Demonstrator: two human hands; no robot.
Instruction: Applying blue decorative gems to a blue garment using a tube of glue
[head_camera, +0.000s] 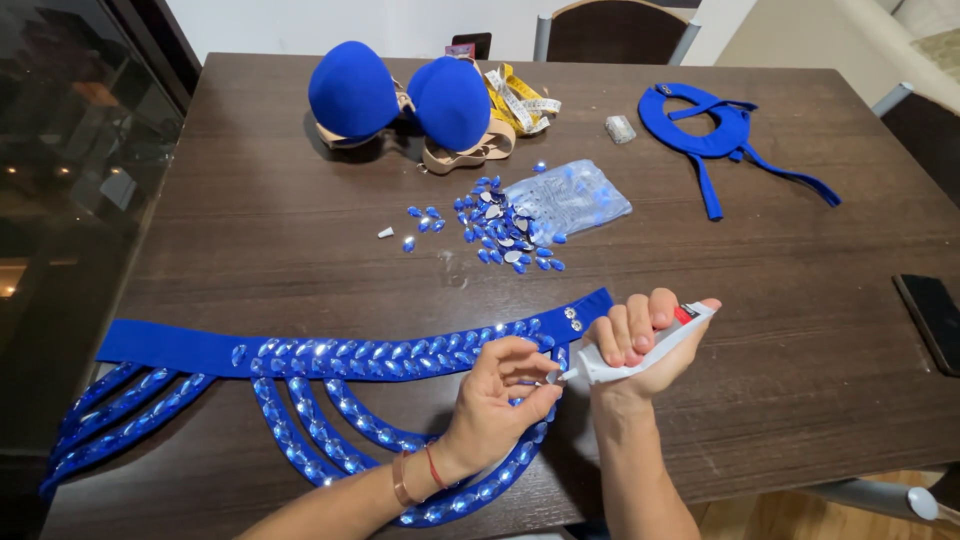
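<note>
right hand (640, 345) clamps the glue tube (645, 345), its long axis running two to eight o'clock, nozzle touching the left hand (500, 400) pinched fingertips above the blue jewelled belt (330, 357).

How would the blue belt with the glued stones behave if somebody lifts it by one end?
The blue belt would probably sag: it is soft fabric with loose hanging loops. The dense stones likely make it heavy for cloth. Fresh glue from the tube might let stones slip.
</note>
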